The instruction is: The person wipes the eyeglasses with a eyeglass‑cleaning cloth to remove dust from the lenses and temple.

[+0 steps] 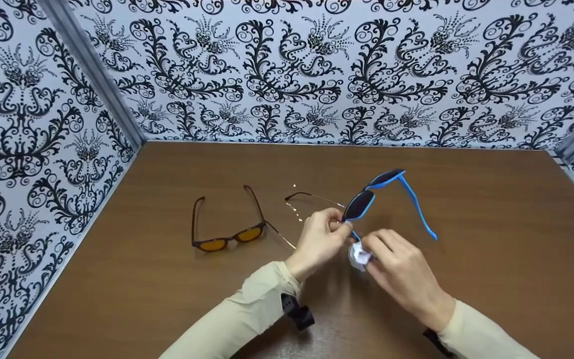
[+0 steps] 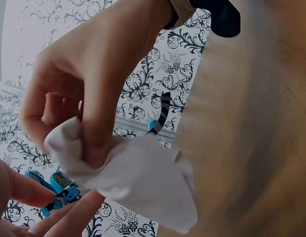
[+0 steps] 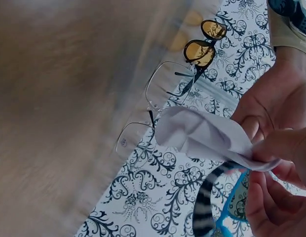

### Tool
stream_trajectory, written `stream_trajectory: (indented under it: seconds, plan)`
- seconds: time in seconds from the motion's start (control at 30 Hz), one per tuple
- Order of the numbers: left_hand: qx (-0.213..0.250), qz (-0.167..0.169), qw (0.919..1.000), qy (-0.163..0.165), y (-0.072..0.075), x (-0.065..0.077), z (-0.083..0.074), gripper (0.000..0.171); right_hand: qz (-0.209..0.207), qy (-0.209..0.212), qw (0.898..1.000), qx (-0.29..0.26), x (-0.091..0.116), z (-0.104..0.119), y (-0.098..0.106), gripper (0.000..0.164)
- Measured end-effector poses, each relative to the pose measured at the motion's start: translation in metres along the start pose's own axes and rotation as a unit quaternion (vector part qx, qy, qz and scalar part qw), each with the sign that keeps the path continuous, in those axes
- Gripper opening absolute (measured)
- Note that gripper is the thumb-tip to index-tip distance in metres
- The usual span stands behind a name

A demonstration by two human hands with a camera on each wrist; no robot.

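Observation:
My left hand (image 1: 319,242) holds a pair of blue-framed sunglasses (image 1: 359,204) with dark lenses above the table, gripping near the hinge of one temple. The other temple sticks out to the right, unfolded. A crumpled white cloth (image 1: 359,257) is pinched in the fingers of my right hand (image 1: 401,269), against the near temple. In the left wrist view the cloth (image 2: 138,182) hangs down from the pinching fingers, and a patterned black-and-white temple piece (image 2: 69,198) shows between the left fingers. The right wrist view shows the cloth (image 3: 197,131) partly covering the held temple.
Amber-lensed glasses with a dark frame (image 1: 249,233) lie unfolded on the wooden table (image 1: 157,299), left of my hands. Thin wire-framed clear glasses (image 3: 147,91) lie beside them, mostly hidden by my left hand in the head view. Patterned walls (image 1: 317,75) enclose the table.

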State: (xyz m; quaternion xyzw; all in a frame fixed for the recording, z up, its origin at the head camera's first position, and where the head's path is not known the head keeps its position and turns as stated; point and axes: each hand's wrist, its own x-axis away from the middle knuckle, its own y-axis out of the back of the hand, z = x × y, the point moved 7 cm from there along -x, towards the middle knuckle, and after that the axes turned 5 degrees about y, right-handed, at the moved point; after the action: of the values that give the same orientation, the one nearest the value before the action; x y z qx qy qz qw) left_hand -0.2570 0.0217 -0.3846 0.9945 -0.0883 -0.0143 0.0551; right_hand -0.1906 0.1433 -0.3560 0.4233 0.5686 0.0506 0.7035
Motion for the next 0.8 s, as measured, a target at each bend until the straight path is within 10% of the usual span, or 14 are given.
stream_trajectory:
  seconds: [0.43,0.8]
  plan:
    - [-0.05,0.004,0.9987,-0.01,-0.005,-0.001,-0.006,0.003,-0.097,0.034,0.994,0.048,-0.013,0.008,-0.002,0.024]
    - [-0.053,0.021,0.9984,0.001,-0.002,-0.004,-0.005,0.004,-0.028,0.028,0.998,0.046,0.001,0.008,0.003,0.025]
